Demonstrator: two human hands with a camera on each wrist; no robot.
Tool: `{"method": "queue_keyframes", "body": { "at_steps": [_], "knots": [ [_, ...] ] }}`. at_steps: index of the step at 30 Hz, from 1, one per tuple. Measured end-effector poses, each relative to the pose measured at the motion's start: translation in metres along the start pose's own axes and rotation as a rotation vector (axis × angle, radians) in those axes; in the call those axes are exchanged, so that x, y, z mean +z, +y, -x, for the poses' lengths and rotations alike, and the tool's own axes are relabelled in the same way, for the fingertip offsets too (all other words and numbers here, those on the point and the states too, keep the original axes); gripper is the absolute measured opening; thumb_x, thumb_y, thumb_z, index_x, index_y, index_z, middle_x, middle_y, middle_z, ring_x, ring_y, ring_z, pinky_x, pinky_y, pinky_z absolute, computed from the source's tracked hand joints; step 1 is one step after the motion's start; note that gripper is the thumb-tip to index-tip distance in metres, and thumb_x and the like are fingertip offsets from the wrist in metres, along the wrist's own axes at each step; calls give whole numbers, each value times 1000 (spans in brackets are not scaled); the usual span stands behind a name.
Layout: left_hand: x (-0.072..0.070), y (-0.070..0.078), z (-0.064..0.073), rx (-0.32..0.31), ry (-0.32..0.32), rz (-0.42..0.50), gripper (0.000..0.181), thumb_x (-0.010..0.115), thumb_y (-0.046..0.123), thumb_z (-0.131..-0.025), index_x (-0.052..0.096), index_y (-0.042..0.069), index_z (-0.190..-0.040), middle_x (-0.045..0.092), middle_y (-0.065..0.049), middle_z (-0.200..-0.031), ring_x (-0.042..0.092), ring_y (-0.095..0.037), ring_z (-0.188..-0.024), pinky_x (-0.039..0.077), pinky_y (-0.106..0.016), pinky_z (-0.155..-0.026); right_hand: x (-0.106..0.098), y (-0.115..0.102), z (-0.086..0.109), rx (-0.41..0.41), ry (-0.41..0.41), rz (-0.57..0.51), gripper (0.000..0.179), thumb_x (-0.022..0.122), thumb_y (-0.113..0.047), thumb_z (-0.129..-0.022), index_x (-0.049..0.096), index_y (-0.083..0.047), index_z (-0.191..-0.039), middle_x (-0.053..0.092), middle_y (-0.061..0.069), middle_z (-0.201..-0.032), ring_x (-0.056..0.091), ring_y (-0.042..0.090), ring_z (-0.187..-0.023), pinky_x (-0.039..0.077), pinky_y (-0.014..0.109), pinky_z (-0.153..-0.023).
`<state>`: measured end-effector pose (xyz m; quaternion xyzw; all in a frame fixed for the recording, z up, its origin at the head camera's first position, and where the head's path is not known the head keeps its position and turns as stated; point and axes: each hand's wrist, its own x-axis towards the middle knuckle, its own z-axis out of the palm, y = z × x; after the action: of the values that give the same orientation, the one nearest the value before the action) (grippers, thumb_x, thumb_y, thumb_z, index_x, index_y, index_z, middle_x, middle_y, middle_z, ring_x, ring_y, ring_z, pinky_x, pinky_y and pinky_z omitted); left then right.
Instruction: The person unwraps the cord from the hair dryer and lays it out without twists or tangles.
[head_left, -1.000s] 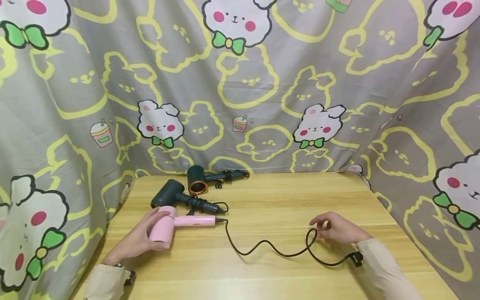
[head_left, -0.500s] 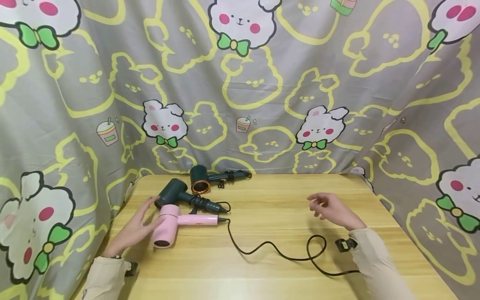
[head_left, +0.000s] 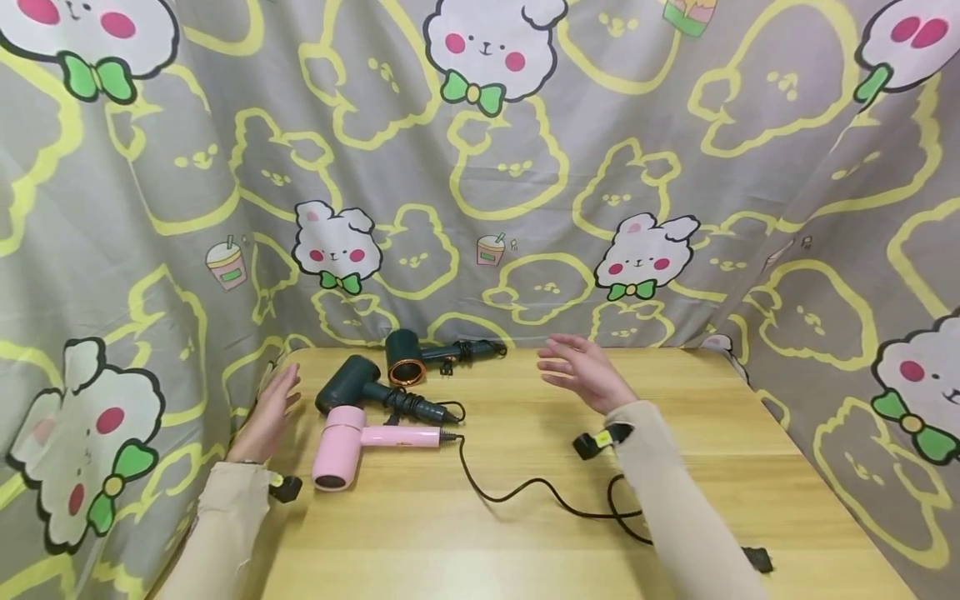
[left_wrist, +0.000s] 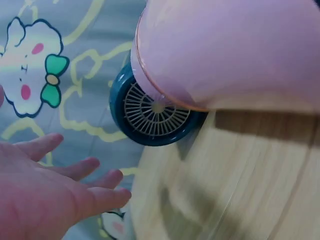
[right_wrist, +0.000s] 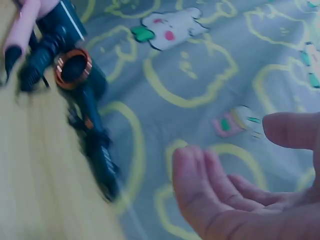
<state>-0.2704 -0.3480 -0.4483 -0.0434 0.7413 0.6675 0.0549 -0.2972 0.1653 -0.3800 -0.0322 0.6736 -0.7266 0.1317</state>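
Note:
A pink hair dryer [head_left: 337, 450] lies at the left of the table, handle pointing right, its black cord [head_left: 517, 497] running loose across the wood. Behind it lies a dark green hair dryer [head_left: 348, 383] with its cord wound round the handle. Farther back is another dark green hair dryer [head_left: 402, 354] with a copper-coloured ring. My left hand [head_left: 266, 417] is left of the dryers, holding nothing, its fingers spread apart in the left wrist view. Raised over the back middle of the table, my right hand [head_left: 585, 371] has relaxed fingers and nothing in them.
A wooden table [head_left: 712, 467] carries everything. A patterned curtain [head_left: 517, 208] stands along its back and both sides, close to the left hand. The cord's black plug end [head_left: 757, 559] lies at the front right, with part of the cord hidden under the right forearm.
My left hand has let go of the pink hair dryer and drawn back left. My right hand has come away from the cord and moved up and left toward the back.

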Motion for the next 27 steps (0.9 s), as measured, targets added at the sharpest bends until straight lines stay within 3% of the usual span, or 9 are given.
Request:
{"method": "queue_keyframes", "body": {
  "at_steps": [5,8,16,22,27],
  "knots": [
    [7,0,-12,-85,9,127,84,21,64,-107,-16,16,-165,-21,-20,-171,-13,-45,-159,-2,-54,-130,38,23,-28,120,-28,-59,59,49,-23,-110,28,1,-159,36,30,-160,45,45,-143,42,51,-118],
    [8,-5,-17,-107,-1,161,84,19,63,-107,-16,12,-164,-20,-23,-171,-14,-46,-158,-2,-51,-131,60,40,-39,185,-56,-66,60,49,-23,-109,27,2,-159,32,31,-162,39,49,-148,38,55,-120],
    [10,-18,-18,-163,-40,245,85,16,62,-107,-20,9,-163,-23,-24,-170,-16,-38,-159,-9,-49,-129,99,82,-57,284,-62,-25,64,56,-22,-106,30,8,-156,41,37,-154,53,54,-134,50,54,-108],
    [19,-18,-19,-188,-63,274,88,18,62,-107,-19,4,-162,-12,-32,-169,-5,-37,-160,0,-46,-131,113,98,-60,307,-47,-131,57,57,-13,-105,36,16,-149,42,42,-145,58,52,-128,52,45,-108],
    [21,-23,-22,-170,-56,302,80,21,53,-111,-8,0,-163,-3,-37,-167,3,-37,-160,5,-44,-131,120,108,-62,302,-47,-164,44,59,-7,-103,50,19,-138,59,35,-126,69,40,-110,55,39,-104]
  ]
}}
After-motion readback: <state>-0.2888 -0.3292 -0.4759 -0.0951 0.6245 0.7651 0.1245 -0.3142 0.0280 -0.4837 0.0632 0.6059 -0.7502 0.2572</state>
